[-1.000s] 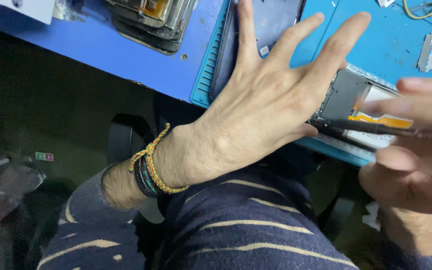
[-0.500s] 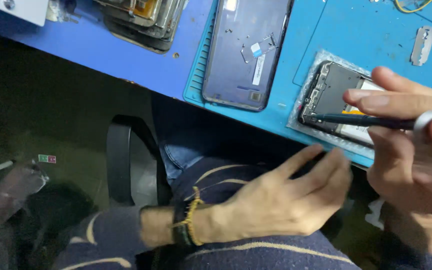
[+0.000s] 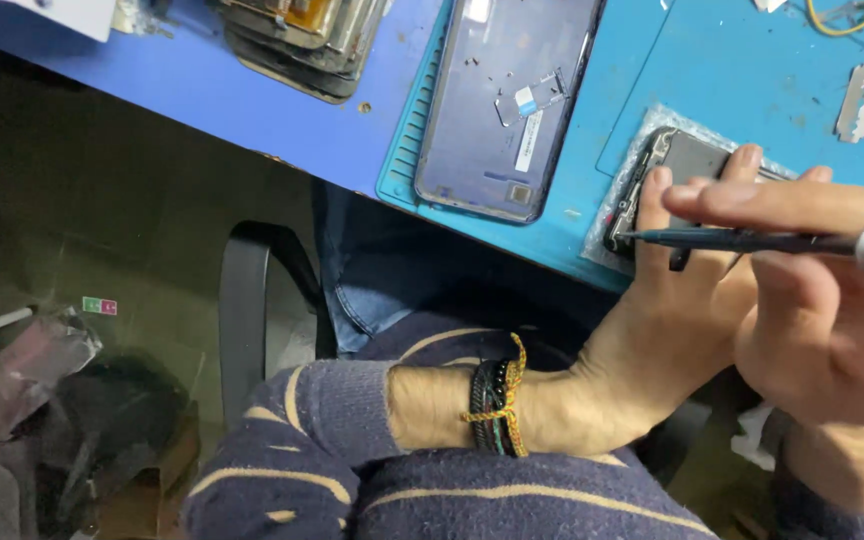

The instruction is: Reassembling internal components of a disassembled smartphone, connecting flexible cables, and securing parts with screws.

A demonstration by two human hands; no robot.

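Note:
An opened phone [image 3: 687, 165] with its insides showing lies on a clear plastic sheet at the near edge of the teal work mat [image 3: 652, 90]. My left hand [image 3: 667, 320] reaches up from below and its fingertips press on the phone's near side. My right hand [image 3: 832, 310] holds a thin dark screwdriver [image 3: 742, 240] level, its tip pointing left at the phone's lower left corner. A detached purple phone back cover [image 3: 507, 100] lies on the mat to the left, inner side up.
A stack of phone frames and screens [image 3: 302, 35] sits on the blue table [image 3: 212, 90] at the far left. A razor blade [image 3: 860, 98] lies on the mat at right. A black chair arm [image 3: 247, 310] and floor clutter are below the table edge.
My left hand dropped from over the mat to my lap, then rose again to press on the opened phone. The screwdriver stays near the phone.

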